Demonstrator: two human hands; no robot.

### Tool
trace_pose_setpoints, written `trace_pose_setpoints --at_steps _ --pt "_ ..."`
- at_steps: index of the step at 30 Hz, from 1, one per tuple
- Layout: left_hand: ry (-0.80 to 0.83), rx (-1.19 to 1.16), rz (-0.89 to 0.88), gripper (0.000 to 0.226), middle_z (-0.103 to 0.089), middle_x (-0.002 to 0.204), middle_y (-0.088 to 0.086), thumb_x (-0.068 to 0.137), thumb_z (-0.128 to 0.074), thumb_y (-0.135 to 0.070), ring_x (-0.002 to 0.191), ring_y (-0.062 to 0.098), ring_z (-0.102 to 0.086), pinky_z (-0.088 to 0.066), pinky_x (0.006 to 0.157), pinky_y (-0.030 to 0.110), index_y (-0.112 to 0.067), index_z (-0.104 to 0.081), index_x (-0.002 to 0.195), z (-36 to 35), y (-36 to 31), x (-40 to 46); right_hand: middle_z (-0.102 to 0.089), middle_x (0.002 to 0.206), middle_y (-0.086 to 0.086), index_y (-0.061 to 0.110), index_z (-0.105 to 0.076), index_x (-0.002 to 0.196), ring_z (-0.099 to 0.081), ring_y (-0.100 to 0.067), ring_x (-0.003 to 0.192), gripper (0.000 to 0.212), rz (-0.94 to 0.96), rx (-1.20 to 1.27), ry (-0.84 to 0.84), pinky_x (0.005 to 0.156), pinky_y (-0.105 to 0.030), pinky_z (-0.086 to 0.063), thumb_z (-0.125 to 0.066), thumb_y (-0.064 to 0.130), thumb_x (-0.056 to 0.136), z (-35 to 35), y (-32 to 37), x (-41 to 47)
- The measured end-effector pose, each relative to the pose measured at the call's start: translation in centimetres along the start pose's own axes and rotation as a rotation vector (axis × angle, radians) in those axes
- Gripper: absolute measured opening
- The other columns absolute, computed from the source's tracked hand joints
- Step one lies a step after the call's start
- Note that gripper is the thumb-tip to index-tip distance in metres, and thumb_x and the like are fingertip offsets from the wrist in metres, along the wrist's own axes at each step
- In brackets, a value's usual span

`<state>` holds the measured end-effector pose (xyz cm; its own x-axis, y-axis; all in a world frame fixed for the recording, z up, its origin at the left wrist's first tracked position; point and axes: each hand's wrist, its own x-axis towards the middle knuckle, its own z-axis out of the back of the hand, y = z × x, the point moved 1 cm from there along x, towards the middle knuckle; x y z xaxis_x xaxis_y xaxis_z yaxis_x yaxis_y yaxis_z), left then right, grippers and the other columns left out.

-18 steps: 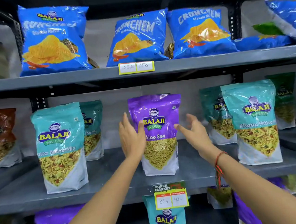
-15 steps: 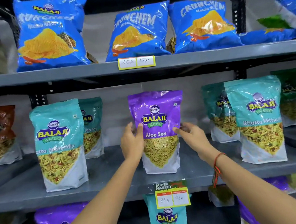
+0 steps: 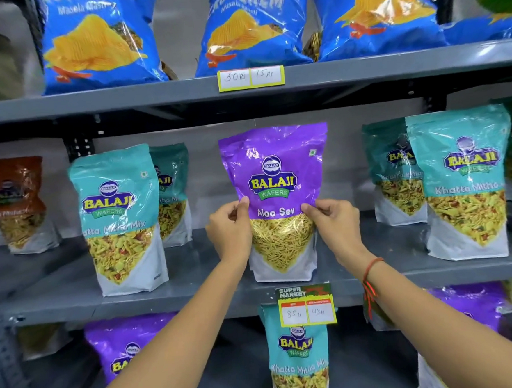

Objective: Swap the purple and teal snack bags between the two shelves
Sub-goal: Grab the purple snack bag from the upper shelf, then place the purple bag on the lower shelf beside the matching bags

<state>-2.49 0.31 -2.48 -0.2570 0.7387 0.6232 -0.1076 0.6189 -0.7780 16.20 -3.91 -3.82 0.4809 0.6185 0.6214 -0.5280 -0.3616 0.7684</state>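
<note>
A purple Aloo Sev bag (image 3: 273, 162) stands upright in the middle of the middle shelf (image 3: 195, 298). My left hand (image 3: 228, 229) grips its left edge and my right hand (image 3: 334, 223) grips its right edge, thumbs on the front. Teal Khatta Mitha bags stand on the same shelf at the left (image 3: 117, 218) and right (image 3: 462, 179), with more teal bags behind them. On the lower shelf a teal bag (image 3: 298, 357) stands in the middle between purple bags at the left (image 3: 123, 345) and right (image 3: 468, 303), partly hidden by my forearms.
Blue Crunchem chip bags (image 3: 255, 30) line the top shelf (image 3: 151, 95). A brown bag (image 3: 16, 204) stands at the far left of the middle shelf, a green one at the far right. Price tags (image 3: 306, 307) hang on the shelf edges.
Both hands went from open beside the purple bag to gripping its two sides. The view has moved closer to the shelf.
</note>
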Motion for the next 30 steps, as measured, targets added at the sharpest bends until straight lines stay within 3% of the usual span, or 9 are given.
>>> trace_pose_setpoints --at_steps 2,5,10,15,18,21,23,27,30 --pt "-0.049 -0.057 -0.027 0.026 -0.055 0.052 -0.010 0.087 -0.067 -0.031 0.047 0.001 -0.045 -0.039 0.055 0.027 -0.016 -0.069 0.067 1.8 -0.9 -0.6 -0.050 0.056 -0.018 -0.008 -0.059 0.073 -0.035 -0.013 0.063 0.063 0.050 0.010 0.012 0.058 -0.050 -0.045 -0.065 0.055 0.076 0.2 1.4 -1.3" --pt "-0.094 -0.146 -0.075 0.019 -0.053 0.046 -0.015 0.086 -0.068 -0.026 0.046 -0.003 -0.043 -0.037 0.054 0.022 -0.015 -0.073 0.072 5.1 -2.2 -1.9 -0.038 0.061 -0.004 -0.010 -0.056 0.069 -0.032 -0.015 0.066 0.064 0.112 0.075 0.072 0.056 -0.047 -0.036 -0.066 0.053 0.077 0.3 3.6 -3.9" --pt "-0.085 -0.152 -0.085 0.025 -0.054 0.048 -0.017 0.088 -0.068 -0.013 0.052 -0.005 -0.042 -0.037 0.055 0.011 -0.021 -0.064 0.064 11.4 -2.4 -6.7 -0.051 0.055 -0.019 -0.019 -0.054 0.070 -0.035 -0.014 0.067 0.061 0.006 0.299 0.215 0.061 -0.034 -0.031 -0.074 0.038 0.080 -0.1 4.6 -11.2" --pt "-0.053 -0.051 0.087 0.020 -0.059 0.066 0.005 0.089 -0.066 -0.017 0.062 0.006 -0.045 -0.042 0.057 0.020 -0.013 -0.070 0.070 17.4 5.0 -13.8 -0.024 0.059 -0.002 0.001 -0.035 0.051 -0.023 -0.009 0.058 0.055 -0.109 0.266 0.406 0.054 -0.032 -0.017 -0.074 0.015 0.087 -2.3 1.5 -20.4" --pt "-0.056 0.027 0.195 0.017 -0.065 0.062 -0.008 0.085 -0.067 -0.023 0.062 0.003 -0.050 -0.044 0.062 0.020 -0.018 -0.071 0.069 19.4 10.0 -17.3 -0.021 0.053 0.005 0.009 -0.030 0.051 -0.021 -0.005 0.053 0.058 -0.153 0.147 0.460 0.052 -0.030 -0.017 -0.075 0.020 0.085 -4.9 -3.0 -24.2" --pt "-0.046 0.149 0.299 0.014 -0.071 0.064 -0.016 0.085 -0.071 -0.022 0.060 -0.006 -0.056 -0.046 0.063 0.017 -0.027 -0.073 0.072 20.3 14.8 -18.5 -0.029 0.042 0.003 0.016 -0.041 0.044 -0.027 -0.005 0.044 0.054 -0.243 0.052 0.470 0.050 -0.028 -0.021 -0.078 0.024 0.082 -7.8 -7.2 -25.7" --pt "-0.031 0.240 0.333 0.013 -0.070 0.061 -0.015 0.083 -0.071 -0.034 0.058 -0.003 -0.057 -0.047 0.063 0.021 -0.025 -0.075 0.075 20.4 17.3 -18.3 -0.050 0.040 0.000 0.015 -0.059 0.047 -0.039 -0.001 0.043 0.041 -0.323 0.026 0.476 0.050 -0.028 -0.031 -0.079 0.026 0.081 -9.9 -9.3 -25.9" --pt "-0.017 0.357 0.388 0.013 -0.067 0.064 -0.003 0.085 -0.071 -0.025 0.065 0.025 -0.064 -0.049 0.065 0.022 -0.014 -0.076 0.081 19.4 20.9 -16.5 -0.078 0.065 -0.006 0.012 -0.080 0.071 -0.071 -0.014 0.062 0.019 -0.404 -0.042 0.467 0.060 -0.030 -0.052 -0.078 0.027 0.082 -13.4 -11.6 -25.1" --pt "-0.020 0.368 0.456 0.033 -0.072 0.077 0.005 0.079 -0.071 -0.041 0.077 0.033 -0.072 -0.058 0.075 0.046 -0.010 -0.077 0.089 18.8 24.5 -15.2 -0.079 0.072 -0.005 0.011 -0.083 0.081 -0.067 -0.012 0.064 0.014 -0.460 -0.065 0.451 0.051 -0.007 -0.044 -0.078 0.023 0.083 -15.5 -12.6 -23.9"
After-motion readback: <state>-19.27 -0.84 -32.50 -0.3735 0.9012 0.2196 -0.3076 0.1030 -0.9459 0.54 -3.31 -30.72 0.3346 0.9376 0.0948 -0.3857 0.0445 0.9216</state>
